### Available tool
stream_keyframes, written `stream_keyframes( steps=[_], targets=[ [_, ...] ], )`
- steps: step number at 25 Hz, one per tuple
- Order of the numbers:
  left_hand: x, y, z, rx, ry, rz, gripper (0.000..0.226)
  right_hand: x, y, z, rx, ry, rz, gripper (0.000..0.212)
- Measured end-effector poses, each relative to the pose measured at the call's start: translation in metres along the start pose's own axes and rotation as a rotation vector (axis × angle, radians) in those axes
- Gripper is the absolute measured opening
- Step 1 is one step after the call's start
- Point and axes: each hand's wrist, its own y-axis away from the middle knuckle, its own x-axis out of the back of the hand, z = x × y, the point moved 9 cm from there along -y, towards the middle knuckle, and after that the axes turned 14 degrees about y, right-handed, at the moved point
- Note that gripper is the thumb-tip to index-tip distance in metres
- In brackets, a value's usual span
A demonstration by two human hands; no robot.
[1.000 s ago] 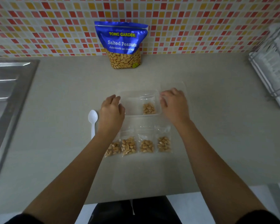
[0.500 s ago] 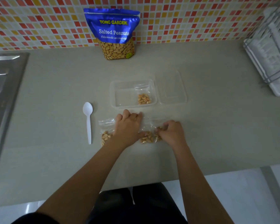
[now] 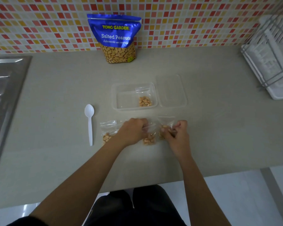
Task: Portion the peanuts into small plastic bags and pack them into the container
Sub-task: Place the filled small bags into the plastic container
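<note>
A clear plastic container (image 3: 119, 101) stands mid-counter with one small peanut bag (image 3: 144, 99) inside at its right end. Its lid (image 3: 171, 92) lies just to the right. A row of small filled bags lies in front of it. My left hand (image 3: 133, 131) grips the top of a middle bag (image 3: 149, 137). My right hand (image 3: 176, 134) is closed on the rightmost bag (image 3: 165, 126). The leftmost bag (image 3: 108, 132) lies free beside my left wrist. A blue Salted Peanuts pouch (image 3: 116, 38) stands against the tiled wall.
A white plastic spoon (image 3: 89, 123) lies left of the bags. A steel sink (image 3: 2, 95) takes the left edge. A wire dish rack (image 3: 271, 57) stands at the far right. The counter's front edge (image 3: 203, 178) runs close below my forearms.
Both hands came back from the container's sides to the row of bags and closed on two of them. The camera view shifted a little.
</note>
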Motion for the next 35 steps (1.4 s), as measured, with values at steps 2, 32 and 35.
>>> stream_keyframes(
  steps=[2, 32, 35],
  targets=[
    [0.010, 0.012, -0.002, 0.043, 0.391, 0.014, 0.019, 0.004, 0.001, -0.012, 0.045, -0.210, 0.004, 0.033],
    [0.097, -0.068, -0.056, 0.176, 0.001, 0.243, 0.045, -0.108, -0.119, -0.124, 0.435, 0.693, -0.427, 0.044],
    [0.097, -0.067, -0.047, 0.101, -0.261, 0.278, 0.040, -0.102, -0.118, -0.129, 0.529, 0.813, -0.329, 0.044]
  ],
)
